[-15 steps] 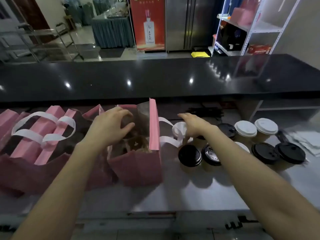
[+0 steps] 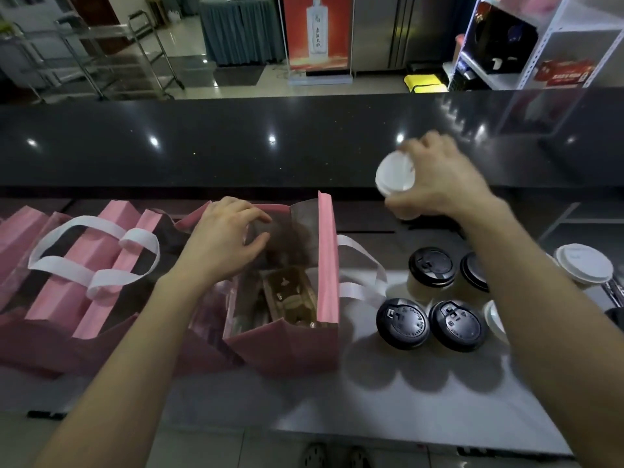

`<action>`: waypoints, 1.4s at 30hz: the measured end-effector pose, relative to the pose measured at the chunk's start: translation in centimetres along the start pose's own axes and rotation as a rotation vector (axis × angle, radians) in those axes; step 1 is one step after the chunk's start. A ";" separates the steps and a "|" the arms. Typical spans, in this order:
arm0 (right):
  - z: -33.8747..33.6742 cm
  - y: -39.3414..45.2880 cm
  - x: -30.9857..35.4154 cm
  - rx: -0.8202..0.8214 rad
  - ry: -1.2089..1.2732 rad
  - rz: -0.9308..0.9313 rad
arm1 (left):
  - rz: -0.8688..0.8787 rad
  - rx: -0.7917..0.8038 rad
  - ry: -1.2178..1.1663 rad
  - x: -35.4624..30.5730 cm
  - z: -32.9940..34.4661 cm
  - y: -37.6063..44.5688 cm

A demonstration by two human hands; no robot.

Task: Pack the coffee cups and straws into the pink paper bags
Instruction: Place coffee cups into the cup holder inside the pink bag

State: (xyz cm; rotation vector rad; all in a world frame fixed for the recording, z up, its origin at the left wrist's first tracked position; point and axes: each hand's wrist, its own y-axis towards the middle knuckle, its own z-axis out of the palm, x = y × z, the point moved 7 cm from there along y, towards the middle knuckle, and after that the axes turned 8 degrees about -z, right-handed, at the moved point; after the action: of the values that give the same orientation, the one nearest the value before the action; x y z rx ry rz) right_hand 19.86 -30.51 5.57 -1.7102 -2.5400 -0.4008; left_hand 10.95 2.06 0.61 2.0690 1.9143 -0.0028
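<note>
Holding the open pink bag (image 2: 287,346) steady with the left hand (image 2: 224,241), fingers curled on its far rim, seemingly to keep the mouth wide for loading. Carrying a white-lidded cup (image 2: 395,179) in the right hand (image 2: 439,184), fingers wrapped round its body, tilted and lifted clear of the counter (image 2: 388,400), up and to the right of the bag. Showing a brown cardboard carrier (image 2: 290,295) inside the bag; contents too dim to tell. Waiting just right of the bag: black-lidded cups (image 2: 429,302) clustered on the counter, another white-lidded one (image 2: 584,265) farther right. Lying flat at left: spare pink bags (image 2: 84,265). Not showing any clear straws.
</note>
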 end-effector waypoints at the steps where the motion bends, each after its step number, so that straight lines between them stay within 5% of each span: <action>1: -2.2 0.0 1.2 -0.083 0.066 -0.018 | 0.006 -0.012 -0.003 0.3 -0.1 0.1; 4: -5.5 0.1 5.7 -0.187 0.291 -0.114 | 0.026 0.001 0.016 1.5 0.3 0.3; 7: -4.6 0.2 10.8 -0.013 0.353 -0.245 | 0.041 0.087 0.007 2.7 1.0 0.0; 13: 4.0 0.6 17.3 0.430 0.115 -0.379 | 0.040 0.300 -0.094 4.8 2.9 -0.9; 20: 12.1 1.7 18.7 0.571 -0.193 -0.458 | 0.111 0.299 -0.122 5.1 4.0 -1.0; 38: 19.6 3.6 17.9 0.591 -0.215 -0.423 | 0.162 0.286 -0.081 4.2 3.2 -1.4; 42: 19.3 3.6 18.0 0.480 -0.188 -0.377 | 0.154 0.283 -0.094 4.1 3.2 -1.6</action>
State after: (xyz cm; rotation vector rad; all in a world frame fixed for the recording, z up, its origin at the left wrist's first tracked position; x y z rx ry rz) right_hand 18.16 -8.28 -9.02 -1.1505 -2.7805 0.3555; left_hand 10.52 5.36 -3.64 2.3468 1.7792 -0.3485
